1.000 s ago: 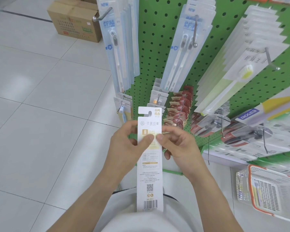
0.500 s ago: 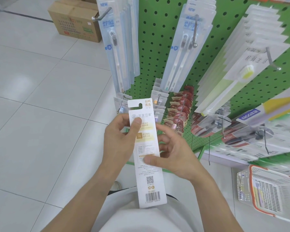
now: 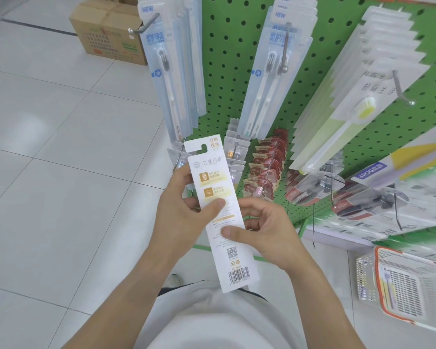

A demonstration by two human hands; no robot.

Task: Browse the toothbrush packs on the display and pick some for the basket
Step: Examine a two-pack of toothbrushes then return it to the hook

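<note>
pack (image 3: 219, 212) tilted further, both hands gripping

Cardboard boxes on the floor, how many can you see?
1 cardboard box for sure, on the tiles at top left beside the green display. More may sit behind it, cut off.

This is a shop, seen at a toiletries display. A green pegboard panel (image 3: 237, 79) fills the upper right of the frame, with metal hooks (image 3: 143, 25) carrying rows of identical carded toothbrush packs (image 3: 269, 79), several marked "NEW". Red packs (image 3: 267, 167) hang lower at centre. A plastic shopping basket (image 3: 398, 285) sits at lower right, and a sealed cardboard stock carton (image 3: 108, 34) stands on the pale tiled floor (image 3: 61, 172) at upper left.
</note>
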